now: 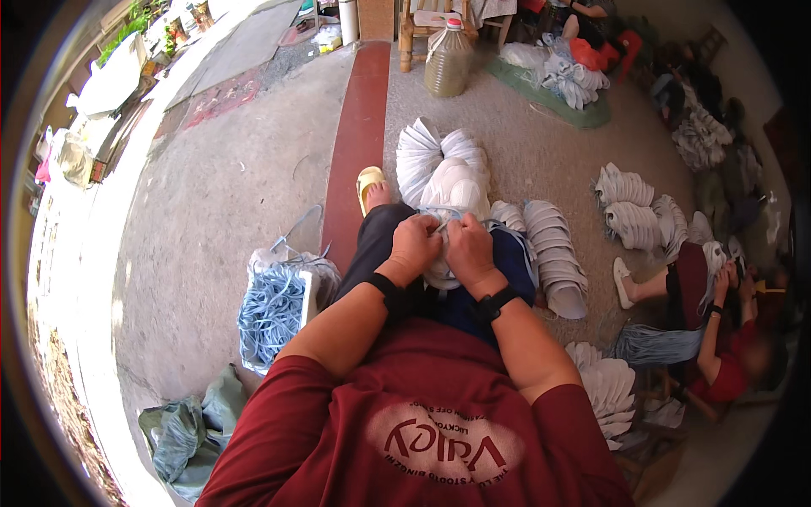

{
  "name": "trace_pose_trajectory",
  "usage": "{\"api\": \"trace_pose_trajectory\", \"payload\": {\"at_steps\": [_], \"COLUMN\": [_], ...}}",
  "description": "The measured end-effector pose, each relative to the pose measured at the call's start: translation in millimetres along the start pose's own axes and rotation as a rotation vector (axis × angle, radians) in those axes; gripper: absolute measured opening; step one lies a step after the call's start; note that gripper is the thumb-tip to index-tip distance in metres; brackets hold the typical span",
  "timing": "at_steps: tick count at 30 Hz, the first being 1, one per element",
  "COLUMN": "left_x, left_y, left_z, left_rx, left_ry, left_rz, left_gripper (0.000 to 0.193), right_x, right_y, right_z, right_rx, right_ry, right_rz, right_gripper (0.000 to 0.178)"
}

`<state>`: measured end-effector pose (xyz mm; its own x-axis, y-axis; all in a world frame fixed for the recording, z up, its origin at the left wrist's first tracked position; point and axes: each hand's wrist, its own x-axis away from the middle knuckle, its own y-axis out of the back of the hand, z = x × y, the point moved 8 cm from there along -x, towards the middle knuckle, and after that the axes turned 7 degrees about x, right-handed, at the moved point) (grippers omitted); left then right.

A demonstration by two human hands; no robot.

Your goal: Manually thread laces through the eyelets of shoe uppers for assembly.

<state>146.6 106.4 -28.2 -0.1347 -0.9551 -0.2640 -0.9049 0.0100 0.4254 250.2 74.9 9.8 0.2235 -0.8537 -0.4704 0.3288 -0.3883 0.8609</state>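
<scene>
My left hand (416, 247) and my right hand (470, 250) meet over my lap, fingers closed in a pinch. Between them shows a short pale stretch of shoelace (440, 226), with a white shoe upper (440, 274) lying beneath on my lap. Both hands touch the upper; my fingers hide much of the lacing. Light blue lace also shows at the upper's far edge. Just beyond are nested white shoe uppers (454, 183) in a curved stack. To my left, a white container (309, 297) holds a tangle of light blue shoelaces (272, 311).
More stacked uppers (553, 253) stand right of my knee, others (601, 389) by my right elbow. A seated co-worker (728, 355) handles pale pieces at far right. Ahead stands a large plastic bottle (448, 63). Green sheeting (190, 431) lies at lower left.
</scene>
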Motion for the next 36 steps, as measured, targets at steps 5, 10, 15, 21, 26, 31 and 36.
{"api": "trace_pose_trajectory", "payload": {"at_steps": [5, 10, 15, 21, 26, 31, 36], "left_x": [-0.2, -1.6, -2.0, -2.7, 5.0, 8.8, 109.3], "left_y": [-3.5, -10.6, 10.5, -53.7, -45.0, 164.7, 336.2], "left_z": [14.7, 8.5, 6.7, -81.8, -73.7, 16.3, 130.1], "left_rx": [0.132, 0.256, 0.452, -0.644, -0.764, -1.062, -1.241], "left_ry": [0.035, 0.168, 0.177, -0.234, -0.266, 0.091, 0.679], "left_rz": [0.042, 0.119, -0.034, 0.522, 0.565, 0.172, 0.067], "left_gripper": [0.016, 0.015, 0.008, 0.016, 0.012, 0.011, 0.016], "right_x": [-4.7, -1.9, 24.7, 57.0, 83.6, 307.1, 481.7], "right_y": [2.7, -6.1, 100.2, 76.5, 64.8, 123.9, 149.9], "right_z": [5.5, -10.6, -56.4, -33.4, -79.2, -303.4, -355.6], "right_rx": [0.078, -0.144, -1.683, -1.639, -1.648, -1.462, -1.007], "right_ry": [0.04, 0.058, -0.437, -0.33, -0.524, -0.894, -1.627], "right_rz": [-0.028, 0.205, -0.033, 0.276, 0.108, -0.681, -0.716], "right_gripper": [0.005, 0.004, 0.009, 0.01, 0.007, 0.014, 0.013]}}
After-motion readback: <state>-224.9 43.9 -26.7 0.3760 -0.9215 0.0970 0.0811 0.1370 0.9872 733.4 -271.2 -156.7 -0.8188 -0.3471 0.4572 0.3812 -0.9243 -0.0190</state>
